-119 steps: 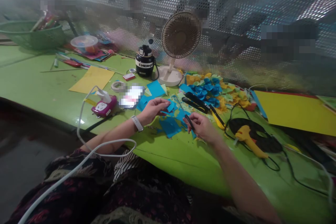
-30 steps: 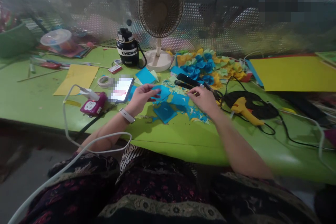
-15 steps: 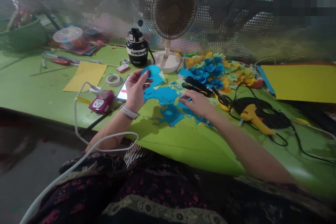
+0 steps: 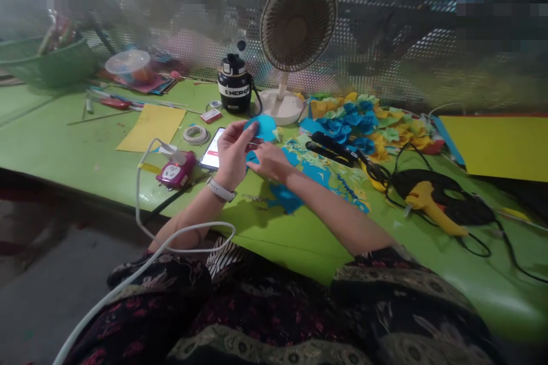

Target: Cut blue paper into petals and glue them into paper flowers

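My left hand (image 4: 233,151), with a white watch on the wrist, is raised over the green table (image 4: 64,148) and pinches a blue paper piece (image 4: 262,125) between thumb and fingers. My right hand (image 4: 269,162) has come in just below it, fingers curled at the lower edge of the blue paper near my left palm. More blue paper scraps (image 4: 314,177) lie on the table right of my hands. Black scissors (image 4: 334,148) rest beyond them.
A phone (image 4: 210,154) and pink power strip (image 4: 174,174) with white cable lie left. A desk fan (image 4: 295,34), black jug (image 4: 233,91), paper flowers (image 4: 363,122), yellow glue gun (image 4: 432,202), tape roll (image 4: 196,134), yellow sheets (image 4: 500,145) and green basket (image 4: 51,63) surround the spot.
My left hand lifted a blue paper piece off the table. My right hand left the scraps near the scissors and moved left to meet the left hand.
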### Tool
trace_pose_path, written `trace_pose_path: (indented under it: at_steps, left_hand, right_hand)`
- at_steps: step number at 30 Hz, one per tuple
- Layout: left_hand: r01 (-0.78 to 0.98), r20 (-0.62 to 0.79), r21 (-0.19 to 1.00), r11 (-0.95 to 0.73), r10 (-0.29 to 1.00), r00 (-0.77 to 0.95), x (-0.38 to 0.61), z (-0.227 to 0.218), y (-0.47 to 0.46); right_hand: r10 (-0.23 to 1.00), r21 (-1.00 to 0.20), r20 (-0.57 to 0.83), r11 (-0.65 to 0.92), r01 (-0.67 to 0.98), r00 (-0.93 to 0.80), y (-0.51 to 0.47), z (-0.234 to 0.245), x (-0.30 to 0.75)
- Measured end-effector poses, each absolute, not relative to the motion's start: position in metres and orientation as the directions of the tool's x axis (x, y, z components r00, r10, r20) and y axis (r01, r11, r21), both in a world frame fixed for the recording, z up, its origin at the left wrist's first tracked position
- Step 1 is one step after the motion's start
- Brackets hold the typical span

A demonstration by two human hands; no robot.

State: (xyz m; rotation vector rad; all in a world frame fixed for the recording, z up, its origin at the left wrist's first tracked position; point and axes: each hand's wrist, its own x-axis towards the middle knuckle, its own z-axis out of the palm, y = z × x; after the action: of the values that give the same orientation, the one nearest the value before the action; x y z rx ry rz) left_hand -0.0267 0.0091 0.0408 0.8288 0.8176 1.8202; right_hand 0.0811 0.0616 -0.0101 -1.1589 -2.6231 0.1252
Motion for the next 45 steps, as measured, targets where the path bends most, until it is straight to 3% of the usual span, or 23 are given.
trace_pose_path:
  at_steps: [4, 10, 15, 18, 21, 25, 27, 28, 31, 33, 35, 41, 45]
  left_hand:
    - [-0.474, 0.214, 0.818, -0.327, 0.937, -0.277, -0.025, 0.039, 0.008]
    - [-0.402, 0.172, 0.889, -0.220, 0.973, -0.153, -0.022, 0.043, 0.001]
    - [-0.165, -0.004, 0.985, 0.045, 0.971, 0.239, -0.015, 0.029, -0.002]
    - [0.063, -0.124, 0.992, 0.110, 0.939, 0.319, -0.009, 0.009, 0.000]
    - [0.310, -0.118, 0.951, 0.009, 0.934, 0.337, -0.007, -0.006, 0.002]
    - [0.493, 0.204, 0.820, -0.290, 0.954, 0.222, -0.007, -0.003, -0.003]
    - [0.449, 0.327, 0.823, -0.348, 0.937, 0.127, -0.006, 0.004, -0.007]
    - [0.379, 0.317, 0.862, -0.337, 0.941, 0.116, -0.005, 0.007, -0.009]
    - [0.026, 0.018, 0.999, -0.027, 0.955, 0.296, 0.000, 0.012, -0.013]
    - [-0.183, -0.131, 0.958, 0.220, 0.905, 0.404, 0.003, 0.011, -0.015]
    - [-0.300, -0.189, 0.894, 0.331, 0.888, 0.418, 0.005, 0.008, -0.016]
    - [-0.330, -0.238, 0.870, 0.367, 0.898, 0.371, 0.008, 0.003, -0.020]
    - [-0.395, -0.204, 0.841, 0.369, 0.893, 0.401, 0.013, 0.006, -0.026]
  right_hand:
    - [0.785, -0.163, 0.158, 0.619, 0.768, -0.599, 0.064, -0.014, 0.075]
    - [0.851, -0.390, 0.246, 0.525, 0.757, -0.464, 0.073, 0.012, 0.098]
    - [0.872, -0.493, 0.415, 0.455, 0.741, -0.259, 0.071, 0.028, 0.161]
    - [0.881, -0.567, 0.450, 0.410, 0.714, -0.148, 0.049, 0.020, 0.199]
    - [0.891, -0.648, 0.438, 0.403, 0.646, -0.117, 0.018, 0.008, 0.223]
    - [0.830, -0.639, 0.526, 0.531, 0.557, -0.188, -0.013, 0.003, 0.231]
    - [0.776, -0.587, 0.590, 0.601, 0.542, -0.223, -0.021, 0.006, 0.231]
    - [0.751, -0.551, 0.615, 0.627, 0.550, -0.240, -0.025, 0.008, 0.231]
    - [0.661, -0.405, 0.662, 0.712, 0.574, -0.353, -0.033, 0.012, 0.232]
    - [0.589, -0.314, 0.664, 0.778, 0.544, -0.460, -0.036, 0.012, 0.233]
    - [0.546, -0.274, 0.649, 0.817, 0.508, -0.529, -0.038, 0.010, 0.234]
    - [0.596, -0.334, 0.639, 0.784, 0.523, -0.486, -0.043, 0.006, 0.226]
    - [0.671, -0.468, 0.664, 0.717, 0.517, -0.329, -0.049, 0.008, 0.216]
